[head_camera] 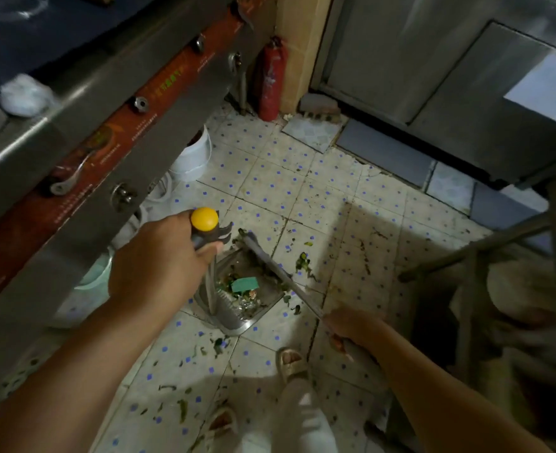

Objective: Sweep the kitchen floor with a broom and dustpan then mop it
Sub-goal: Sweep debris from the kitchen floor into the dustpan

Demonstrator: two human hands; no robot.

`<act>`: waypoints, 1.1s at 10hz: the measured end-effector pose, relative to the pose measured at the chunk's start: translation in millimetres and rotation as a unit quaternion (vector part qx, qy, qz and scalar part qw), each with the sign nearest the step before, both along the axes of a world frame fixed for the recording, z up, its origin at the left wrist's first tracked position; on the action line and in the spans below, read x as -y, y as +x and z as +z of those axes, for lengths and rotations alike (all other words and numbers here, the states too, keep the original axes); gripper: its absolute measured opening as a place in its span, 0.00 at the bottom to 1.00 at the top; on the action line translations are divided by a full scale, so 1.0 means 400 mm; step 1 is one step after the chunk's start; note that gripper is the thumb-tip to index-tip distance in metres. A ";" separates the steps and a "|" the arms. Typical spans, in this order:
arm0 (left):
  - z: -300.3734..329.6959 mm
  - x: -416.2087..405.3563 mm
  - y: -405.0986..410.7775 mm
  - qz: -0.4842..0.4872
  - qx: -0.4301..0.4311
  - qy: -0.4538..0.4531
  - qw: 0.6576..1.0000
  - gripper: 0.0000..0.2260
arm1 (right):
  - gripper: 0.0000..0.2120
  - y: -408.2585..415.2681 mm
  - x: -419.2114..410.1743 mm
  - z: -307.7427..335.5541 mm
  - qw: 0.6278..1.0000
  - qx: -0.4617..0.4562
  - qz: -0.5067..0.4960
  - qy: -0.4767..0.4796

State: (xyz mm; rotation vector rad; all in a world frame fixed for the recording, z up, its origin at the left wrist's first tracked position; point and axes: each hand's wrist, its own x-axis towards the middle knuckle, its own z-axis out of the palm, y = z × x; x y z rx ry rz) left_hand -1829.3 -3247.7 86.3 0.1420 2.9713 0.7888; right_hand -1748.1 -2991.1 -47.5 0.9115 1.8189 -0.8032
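Steel dustpan (237,308), one, is sitting on the tiled floor (319,204) holding scraps (one green card among them). Left hand (159,256) is gripping its yellow-capped handle (204,220); right hand (348,328) is clasping one broom (279,273), its head touching the pan.

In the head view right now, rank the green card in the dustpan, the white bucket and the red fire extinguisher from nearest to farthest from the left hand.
Measured from the left hand, which grips the dustpan handle:
1. Green card, just to its right, lying in the dustpan.
2. White bucket, farther up the floor, by the steel counter.
3. Red fire extinguisher, farthest, in the corner by the wall.
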 end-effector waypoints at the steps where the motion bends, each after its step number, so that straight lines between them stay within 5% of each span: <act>1: 0.014 0.014 0.026 -0.017 -0.005 -0.020 1.000 0.12 | 0.16 0.050 0.007 0.026 0.996 -0.029 -0.087 0.007; 4: -0.011 -0.027 0.016 -0.060 -0.011 -0.004 0.998 0.15 | 0.14 -0.016 -0.133 0.003 0.981 -0.072 -0.144 0.106; 6: -0.074 -0.063 0.010 -0.085 -0.019 0.010 0.996 0.17 | 0.16 -0.067 -0.189 -0.084 0.986 -0.078 -0.093 0.113; 8: -0.057 -0.055 0.052 -0.087 -0.037 -0.006 0.996 0.22 | 0.08 0.054 -0.054 -0.124 0.997 -0.013 -0.048 0.064; 9: -0.021 -0.027 0.083 -0.092 -0.019 -0.021 0.995 0.19 | 0.19 0.097 0.026 -0.103 0.998 0.049 0.009 0.047; 11: 0.047 0.019 0.135 -0.105 -0.001 -0.045 0.993 0.13 | 0.17 0.185 0.094 0.033 0.998 0.049 -0.040 0.006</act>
